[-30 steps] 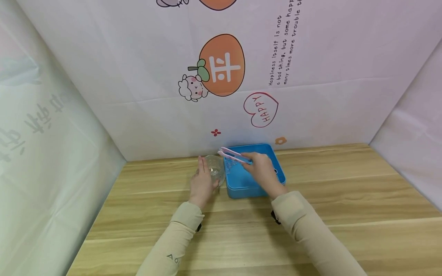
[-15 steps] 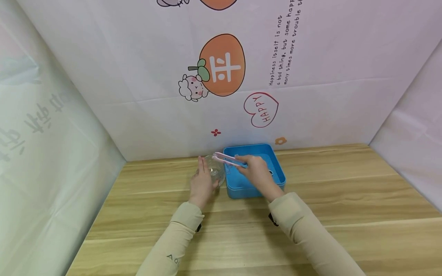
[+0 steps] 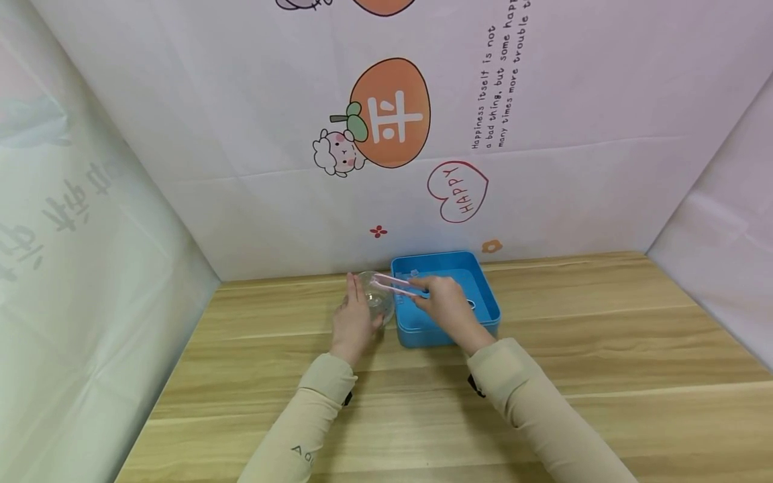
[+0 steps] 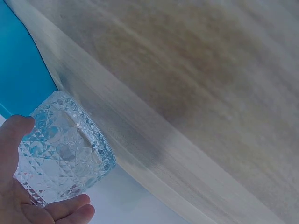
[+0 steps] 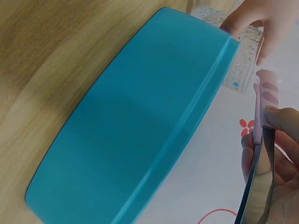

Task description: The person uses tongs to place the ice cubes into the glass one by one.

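Note:
My left hand point(image 3: 352, 323) holds a clear cut-glass bowl point(image 3: 378, 303) from its left side. The left wrist view shows its thumb and fingers on opposite sides of the patterned glass point(image 4: 65, 151). My right hand point(image 3: 448, 310) grips a pair of tongs with pale pink tips point(image 3: 394, 278); in the right wrist view their metal arms point(image 5: 261, 186) run back into the palm. The tong tips are over the bowl's opening, and what lies between them is too small to make out. A blue box point(image 3: 447, 339) stands right beside the bowl, under my right hand.
Several small bluish translucent pieces point(image 3: 400, 299) lie along the box's left side, with another piece point(image 3: 414, 273) near its back. A white printed sheet point(image 3: 290, 215) rises behind the wooden table point(image 3: 410, 416), close behind bowl and box.
My right hand has moved left and slightly toward me, bringing the tong tips from above the box's back left corner to over the glass bowl. My left hand and the bowl have stayed put.

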`<state>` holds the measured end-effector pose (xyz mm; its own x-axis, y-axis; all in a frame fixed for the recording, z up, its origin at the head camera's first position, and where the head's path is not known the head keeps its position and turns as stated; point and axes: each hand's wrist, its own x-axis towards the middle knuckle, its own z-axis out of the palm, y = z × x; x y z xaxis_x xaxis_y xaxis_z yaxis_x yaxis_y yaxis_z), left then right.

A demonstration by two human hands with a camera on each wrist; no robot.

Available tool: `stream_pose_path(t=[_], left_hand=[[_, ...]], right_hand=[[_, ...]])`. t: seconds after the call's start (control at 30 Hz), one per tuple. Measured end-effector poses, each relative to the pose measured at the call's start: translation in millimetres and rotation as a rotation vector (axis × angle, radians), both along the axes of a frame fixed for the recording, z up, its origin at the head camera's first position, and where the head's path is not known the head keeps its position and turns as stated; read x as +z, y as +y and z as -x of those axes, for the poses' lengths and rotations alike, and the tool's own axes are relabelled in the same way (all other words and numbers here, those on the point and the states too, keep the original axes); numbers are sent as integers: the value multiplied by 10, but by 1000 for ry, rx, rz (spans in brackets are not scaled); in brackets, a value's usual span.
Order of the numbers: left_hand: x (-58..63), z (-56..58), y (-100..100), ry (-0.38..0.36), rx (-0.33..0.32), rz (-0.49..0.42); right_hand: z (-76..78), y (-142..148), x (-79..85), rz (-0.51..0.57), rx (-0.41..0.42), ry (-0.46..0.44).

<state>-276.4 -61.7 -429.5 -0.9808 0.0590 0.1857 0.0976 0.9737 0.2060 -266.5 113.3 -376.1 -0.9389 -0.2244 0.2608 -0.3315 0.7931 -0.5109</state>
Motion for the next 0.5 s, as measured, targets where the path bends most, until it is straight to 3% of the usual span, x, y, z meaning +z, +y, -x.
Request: stream_pose_path(t=[0.5], left_hand=[[3,13,-4,-13,6,-18]], right_hand=[[32,-8,-33,-24,-1,-40]])
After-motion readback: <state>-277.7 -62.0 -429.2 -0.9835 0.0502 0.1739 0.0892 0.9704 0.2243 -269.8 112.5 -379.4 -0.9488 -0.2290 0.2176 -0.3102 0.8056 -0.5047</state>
